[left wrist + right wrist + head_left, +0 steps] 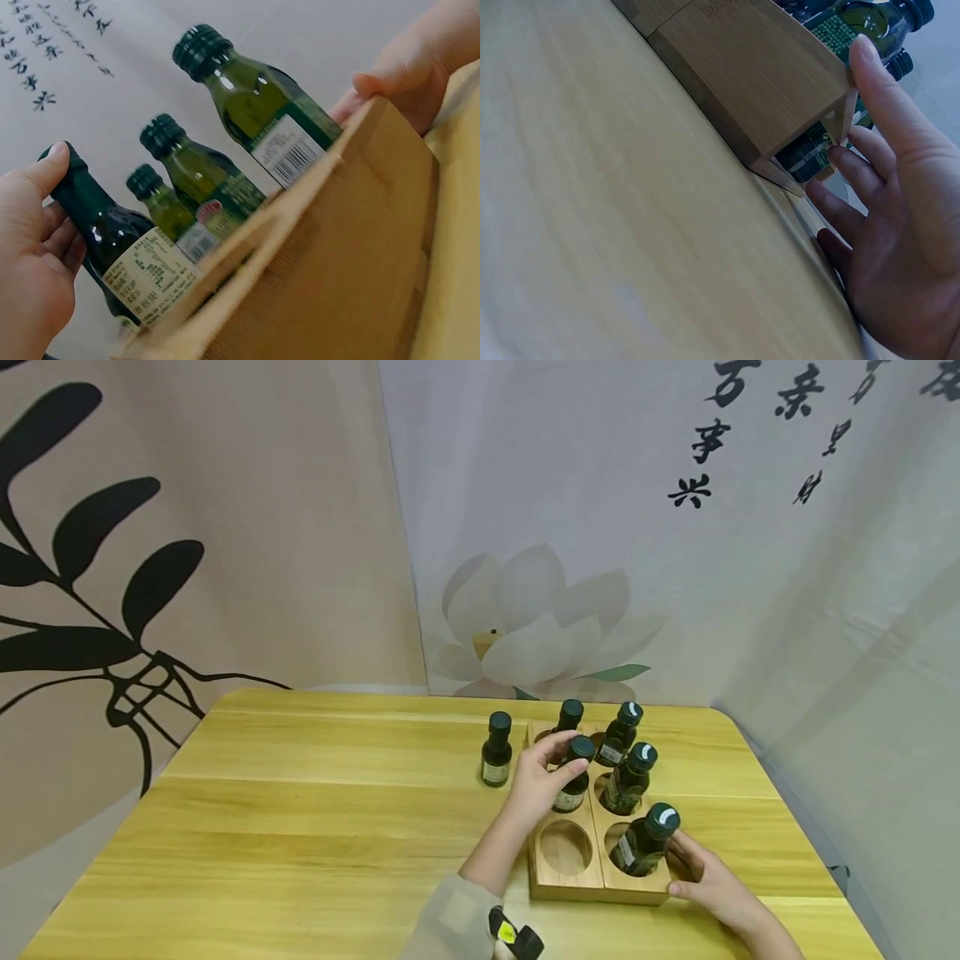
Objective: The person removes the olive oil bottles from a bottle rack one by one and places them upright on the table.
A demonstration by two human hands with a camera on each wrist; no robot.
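Note:
My left hand [542,779] pinches a dark bottle [142,259] with a cream label by its capped neck, thumb on one side and fingers on the other. That bottle stands over the middle hole of the left row in a wooden rack [566,891]; its base is hidden. At the rack's front right corner, my right hand [708,881] holds the side, with the thumb [866,56] on the edge and fingers lower down. Beside it stands a green glass bottle [643,842], with a second green bottle [628,781] and a third green bottle [618,735] behind.
Another dark bottle [496,752] stands upright on the wooden table [300,827], left of the rack. One more dark-capped bottle [570,716] is at the rack's back left. A round hole [566,847] shows at the front left. Printed cloth [300,527] hangs behind the table.

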